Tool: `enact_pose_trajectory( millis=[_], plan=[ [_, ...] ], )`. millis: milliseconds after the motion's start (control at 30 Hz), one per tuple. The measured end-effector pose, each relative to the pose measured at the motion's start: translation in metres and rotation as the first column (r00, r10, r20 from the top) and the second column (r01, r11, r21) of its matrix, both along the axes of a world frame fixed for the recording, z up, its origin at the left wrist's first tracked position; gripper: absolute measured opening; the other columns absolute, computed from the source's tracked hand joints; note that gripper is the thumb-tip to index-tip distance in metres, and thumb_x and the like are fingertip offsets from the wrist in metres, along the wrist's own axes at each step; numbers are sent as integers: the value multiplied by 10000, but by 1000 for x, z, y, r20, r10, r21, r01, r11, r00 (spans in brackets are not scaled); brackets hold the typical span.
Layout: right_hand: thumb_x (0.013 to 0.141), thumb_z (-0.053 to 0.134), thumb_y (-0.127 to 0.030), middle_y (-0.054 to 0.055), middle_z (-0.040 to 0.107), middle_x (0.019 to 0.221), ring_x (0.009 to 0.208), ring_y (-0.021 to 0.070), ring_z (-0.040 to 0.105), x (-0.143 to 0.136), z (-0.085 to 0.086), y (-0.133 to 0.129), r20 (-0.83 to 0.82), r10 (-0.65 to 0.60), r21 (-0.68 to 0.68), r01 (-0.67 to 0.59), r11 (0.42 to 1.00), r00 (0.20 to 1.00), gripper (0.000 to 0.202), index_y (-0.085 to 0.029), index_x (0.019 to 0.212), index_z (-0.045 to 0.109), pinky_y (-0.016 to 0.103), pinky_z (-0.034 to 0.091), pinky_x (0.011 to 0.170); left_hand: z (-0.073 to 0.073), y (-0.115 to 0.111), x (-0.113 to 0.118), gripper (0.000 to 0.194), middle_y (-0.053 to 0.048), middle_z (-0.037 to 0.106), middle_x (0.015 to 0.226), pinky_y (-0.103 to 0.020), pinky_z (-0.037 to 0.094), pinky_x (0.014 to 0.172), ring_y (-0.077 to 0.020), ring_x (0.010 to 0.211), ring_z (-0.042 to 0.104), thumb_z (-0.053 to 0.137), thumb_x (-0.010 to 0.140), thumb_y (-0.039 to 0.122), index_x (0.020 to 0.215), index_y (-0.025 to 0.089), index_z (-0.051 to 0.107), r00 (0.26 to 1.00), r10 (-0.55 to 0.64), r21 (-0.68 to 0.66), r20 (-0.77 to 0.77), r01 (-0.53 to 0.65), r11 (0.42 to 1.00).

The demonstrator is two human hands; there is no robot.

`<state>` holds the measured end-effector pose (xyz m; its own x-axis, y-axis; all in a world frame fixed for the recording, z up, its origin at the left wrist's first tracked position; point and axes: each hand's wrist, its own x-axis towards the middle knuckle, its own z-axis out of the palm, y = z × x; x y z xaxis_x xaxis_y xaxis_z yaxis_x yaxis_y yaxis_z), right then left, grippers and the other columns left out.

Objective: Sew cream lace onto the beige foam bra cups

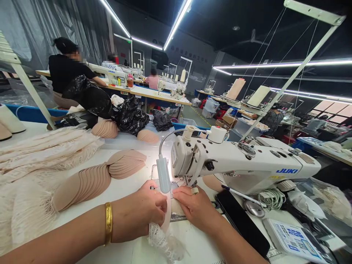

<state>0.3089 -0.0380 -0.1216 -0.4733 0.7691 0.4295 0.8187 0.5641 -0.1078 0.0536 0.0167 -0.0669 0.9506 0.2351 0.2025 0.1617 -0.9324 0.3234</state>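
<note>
A white sewing machine (220, 154) stands before me, its small grey lamp (163, 174) lit over the needle area. My left hand (148, 207), with a gold bangle at the wrist, curls its fingers around a beige bra cup (166, 216) just left of the needle. White lace (165, 244) hangs from that cup below the hand. My right hand (194, 207) pinches the cup's right edge close under the needle, fingertips pressed together. The lamp hides part of the stitching spot. Stacked beige bra cups (85, 185) lie to the left, beside a heap of cream lace (35, 209).
A black phone (242, 223), a pen (243, 196) and a white box (295, 238) lie right of my right arm. Black plastic bags (132, 115) sit beyond the table. A thread stand (299, 69) rises at right. A co-worker (70, 73) sits at another machine, far left.
</note>
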Motion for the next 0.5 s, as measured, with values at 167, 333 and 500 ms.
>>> enact_pose_trajectory(
  millis=[167,333,500],
  plan=[
    [911,550,-31,49,772,1019,905,239,691,1,-1,0,-31,-11,-31,11,999,999,387,-277,1152,727,325,542,737,0,0,-2,267,63,744,985,-358,373,860,-173,773,604,688,720,19,760,278,739,999,-16,-8,34,16,1000],
    [891,538,-6,56,783,1134,914,233,693,1,0,0,-36,-3,-10,3,1000,999,428,-271,1175,718,335,549,767,-17,10,-2,193,36,744,992,-382,387,931,-162,742,589,691,772,78,732,264,725,998,-5,24,61,3,1000],
    [880,542,-11,62,776,1151,945,238,693,1,1,-1,-39,-19,-4,19,1000,999,425,-270,1167,719,340,553,790,-33,25,1,155,16,736,939,-380,380,1005,-189,839,631,709,781,104,744,254,696,999,-16,58,52,13,998]
  ],
)
